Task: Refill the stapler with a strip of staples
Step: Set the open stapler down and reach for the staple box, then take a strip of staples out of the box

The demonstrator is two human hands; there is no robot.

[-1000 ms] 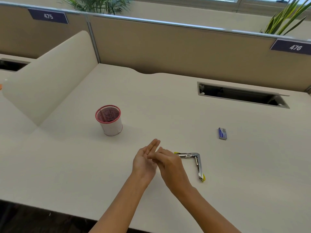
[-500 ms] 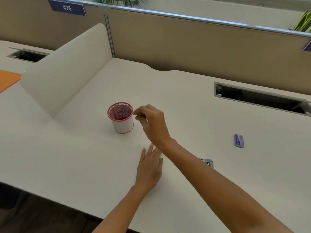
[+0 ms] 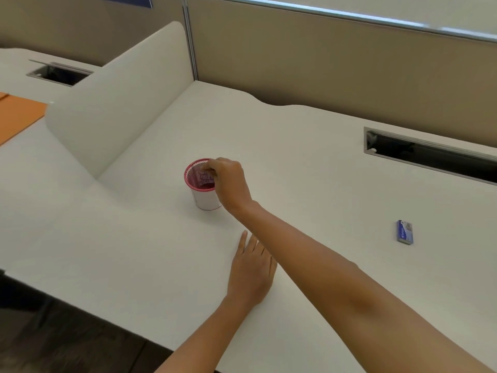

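My right hand [image 3: 228,181] reaches over a red-rimmed mesh cup [image 3: 205,200] with a white wall, which stands at the middle of the desk [image 3: 134,251]. Its fingers are curled and bunched, with the fingertips dipped just inside the rim; I see nothing between them. My left hand [image 3: 251,273] lies flat on the desk nearer to me, fingers straight. A small blue staple box [image 3: 404,232] lies on the desk to the right. My right forearm crosses the spot where the stapler lay, so the stapler is out of sight.
A curved white divider [image 3: 115,103] stands at the left, with an orange folder [image 3: 18,117] beyond it. A cable slot [image 3: 430,154] is cut into the desk at the back right. A beige partition wall closes the back.
My right hand left my left palm and moved forward-left until its fingertips were in the cup. My left hand dropped flat onto the desk. The view shifted left, and my forearm now covers the stapler.
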